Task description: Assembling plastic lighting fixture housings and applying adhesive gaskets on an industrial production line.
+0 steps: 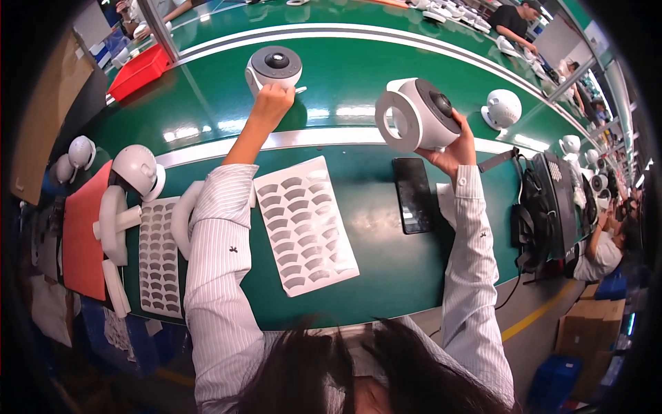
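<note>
My left hand [274, 102] reaches far forward, fingers closed at the near edge of a white rounded device [256, 76] on the green conveyor. That device has a grey top with a black dome. My right hand [456, 148] holds a similar white device [412, 114] tilted above the belt's near edge, its grey face turned right and a ring-shaped stand to the left. Between my forearms lies a white sheet of grey arc-shaped stickers [307, 228], some of its places bare. A black phone [414, 196] rests below my right hand.
Another sticker sheet [158, 259], an orange-red sheet [84, 231] and white devices [135, 169] crowd the left. One white device [502, 108] stands on the belt at right. A red tray [138, 72] sits far left, a black bag [541, 207] right. Other people work beyond the belt.
</note>
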Tool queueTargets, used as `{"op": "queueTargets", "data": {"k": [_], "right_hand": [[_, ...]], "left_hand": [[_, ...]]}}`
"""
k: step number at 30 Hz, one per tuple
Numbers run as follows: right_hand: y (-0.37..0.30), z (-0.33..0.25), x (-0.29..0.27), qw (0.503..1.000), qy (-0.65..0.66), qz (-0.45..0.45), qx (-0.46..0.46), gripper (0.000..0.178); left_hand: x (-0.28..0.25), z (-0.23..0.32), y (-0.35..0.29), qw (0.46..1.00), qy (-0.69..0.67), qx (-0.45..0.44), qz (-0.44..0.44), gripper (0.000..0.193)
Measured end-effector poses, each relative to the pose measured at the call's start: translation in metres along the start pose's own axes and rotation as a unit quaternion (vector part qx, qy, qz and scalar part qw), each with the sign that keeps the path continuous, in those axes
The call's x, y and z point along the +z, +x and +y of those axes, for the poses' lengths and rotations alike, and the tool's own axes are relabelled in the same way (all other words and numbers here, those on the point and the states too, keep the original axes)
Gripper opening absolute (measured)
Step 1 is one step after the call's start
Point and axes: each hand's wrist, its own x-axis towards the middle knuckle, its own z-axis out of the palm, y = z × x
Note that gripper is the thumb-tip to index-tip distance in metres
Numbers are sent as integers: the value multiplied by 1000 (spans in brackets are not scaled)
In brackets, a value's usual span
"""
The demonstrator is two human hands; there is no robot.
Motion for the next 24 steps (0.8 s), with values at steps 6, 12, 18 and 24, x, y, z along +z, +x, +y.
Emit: {"op": "queueTargets", "data": {"k": [6, 12, 18, 24], "right_hand": [[0, 11, 14, 997, 65, -28, 27, 54], [5, 31, 13, 976, 160, -140, 42, 56], [6, 56, 34, 971, 197, -94, 101, 58], [-24, 72, 31, 989, 65, -27, 130, 60]], "left_hand": [[20, 19, -2, 999, 11, 38, 21, 7], [10, 43, -5, 992, -60, 20, -111, 31], [14, 48, -24, 987, -76, -24, -139, 43], [-182, 33, -8, 741, -616, -261, -48, 30]]}}
